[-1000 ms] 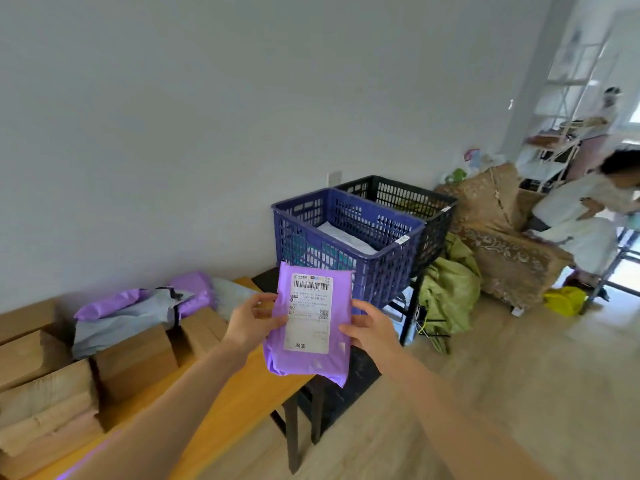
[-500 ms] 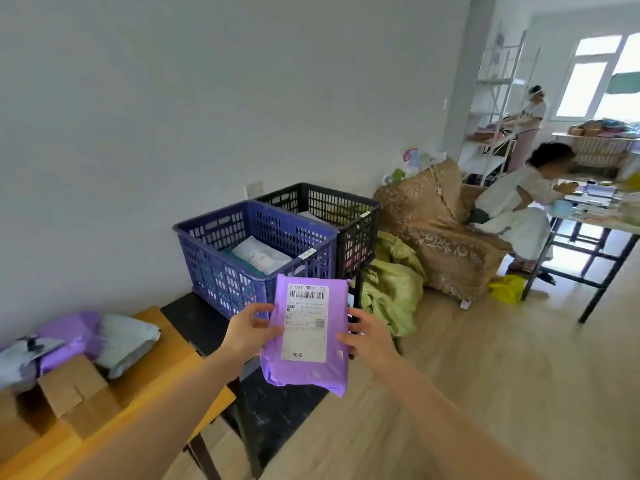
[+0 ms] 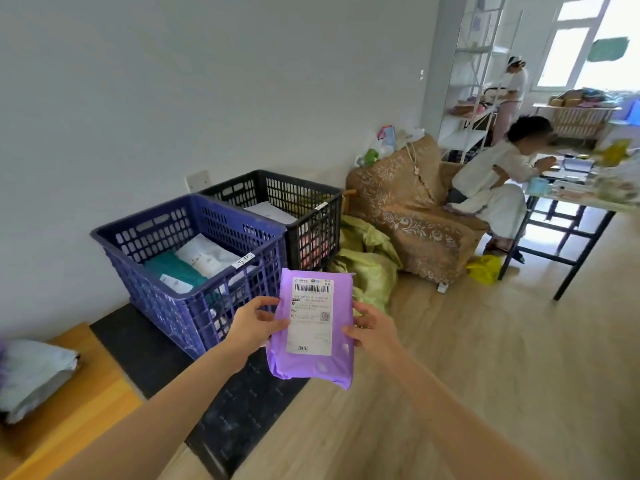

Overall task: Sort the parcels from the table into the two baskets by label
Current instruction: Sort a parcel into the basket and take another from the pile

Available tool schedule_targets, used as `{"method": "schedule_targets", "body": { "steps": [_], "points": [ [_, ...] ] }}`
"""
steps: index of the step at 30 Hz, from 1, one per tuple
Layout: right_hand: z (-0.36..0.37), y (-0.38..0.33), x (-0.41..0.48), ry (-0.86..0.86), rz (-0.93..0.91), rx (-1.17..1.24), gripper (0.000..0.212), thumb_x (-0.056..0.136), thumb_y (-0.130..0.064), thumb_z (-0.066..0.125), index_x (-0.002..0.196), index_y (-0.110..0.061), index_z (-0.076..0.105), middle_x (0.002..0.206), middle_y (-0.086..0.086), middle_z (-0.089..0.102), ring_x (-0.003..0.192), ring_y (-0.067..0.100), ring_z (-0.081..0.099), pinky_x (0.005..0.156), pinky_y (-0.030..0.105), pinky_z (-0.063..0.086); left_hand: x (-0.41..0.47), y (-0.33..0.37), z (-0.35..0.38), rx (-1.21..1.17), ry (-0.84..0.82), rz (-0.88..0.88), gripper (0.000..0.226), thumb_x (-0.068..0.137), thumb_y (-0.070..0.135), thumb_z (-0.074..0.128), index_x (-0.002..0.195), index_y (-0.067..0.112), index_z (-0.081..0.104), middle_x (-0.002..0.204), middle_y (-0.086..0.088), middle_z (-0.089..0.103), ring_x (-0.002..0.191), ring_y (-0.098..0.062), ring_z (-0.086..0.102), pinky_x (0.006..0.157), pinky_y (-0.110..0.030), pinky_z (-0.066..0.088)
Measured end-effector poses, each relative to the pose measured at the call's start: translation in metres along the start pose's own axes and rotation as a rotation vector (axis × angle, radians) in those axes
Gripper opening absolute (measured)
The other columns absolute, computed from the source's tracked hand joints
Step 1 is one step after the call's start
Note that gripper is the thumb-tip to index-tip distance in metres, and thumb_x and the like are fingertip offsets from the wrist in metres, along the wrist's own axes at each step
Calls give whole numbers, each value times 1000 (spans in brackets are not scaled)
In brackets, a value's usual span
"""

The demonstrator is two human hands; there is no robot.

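Note:
A purple parcel (image 3: 311,362) with a white barcode label faces me, held upright in front of the baskets. My left hand (image 3: 254,323) pinches its left edge and my right hand (image 3: 372,332) grips its right edge. Behind it a blue basket (image 3: 162,292) stands on a black table (image 3: 145,351) and holds a teal and a white parcel. A black basket (image 3: 311,216) stands just right of the blue one, with a white parcel inside. A grey parcel (image 3: 33,375) lies on the wooden table (image 3: 86,407) at the far left.
Green sacks (image 3: 370,261) lie on the floor right of the black basket, beside a brown patterned sofa (image 3: 408,209). A seated person (image 3: 491,188) works at a table (image 3: 581,216) at the right; another person (image 3: 512,95) stands by white shelves. Wooden floor spreads to the lower right.
My view has swung right: the wooden table and its boxes slid out to the left and the baskets came closer. Both hands keep hold of the purple parcel, now right of the blue basket.

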State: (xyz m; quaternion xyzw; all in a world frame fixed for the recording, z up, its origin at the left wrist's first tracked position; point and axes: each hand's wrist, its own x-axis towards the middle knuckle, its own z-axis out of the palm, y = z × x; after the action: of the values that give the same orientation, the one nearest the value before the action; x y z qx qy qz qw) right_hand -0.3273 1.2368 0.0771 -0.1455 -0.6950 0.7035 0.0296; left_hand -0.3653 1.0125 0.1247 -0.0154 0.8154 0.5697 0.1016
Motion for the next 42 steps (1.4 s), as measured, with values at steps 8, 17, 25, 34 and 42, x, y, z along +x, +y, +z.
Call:
{"method": "schedule_targets", "body": {
  "steps": [8,17,25,34,42],
  "points": [
    [-23,-17,95,66,37,21,54,78,12,68,127,-8,55,107,17,67,94,35,65,80,50,56,102,29,37,-69,-17,5,38,77,2,78,108,14,61,96,-14,68,90,-29,68,80,-46,58],
    [-34,-63,227,37,10,-30,55,80,13,67,129,-6,53,106,14,67,97,30,66,86,47,56,224,75,53,-114,13,33,36,78,5,77,107,18,60,100,-13,66,92,-28,65,72,-37,57],
    [-39,-84,320,-20,-9,-28,49,81,7,69,122,-17,56,95,1,72,83,22,70,55,30,52,309,99,66,-128,66,12,37,81,4,75,113,13,59,98,-13,67,89,-25,65,67,-30,54],
    [-55,-103,438,-128,6,-4,48,81,12,66,122,-11,57,102,9,68,97,26,67,78,39,57,394,137,97,-121,214,-16,34,82,2,72,111,15,58,98,-13,68,93,-28,67,77,-37,56],
    [-54,-138,546,-331,-74,-98,50,81,4,70,123,-18,56,111,7,67,102,24,66,89,48,56,455,174,109,-111,422,-67,38,82,2,72,114,16,57,92,-5,67,82,-16,65,69,-28,54]
  ]
}}
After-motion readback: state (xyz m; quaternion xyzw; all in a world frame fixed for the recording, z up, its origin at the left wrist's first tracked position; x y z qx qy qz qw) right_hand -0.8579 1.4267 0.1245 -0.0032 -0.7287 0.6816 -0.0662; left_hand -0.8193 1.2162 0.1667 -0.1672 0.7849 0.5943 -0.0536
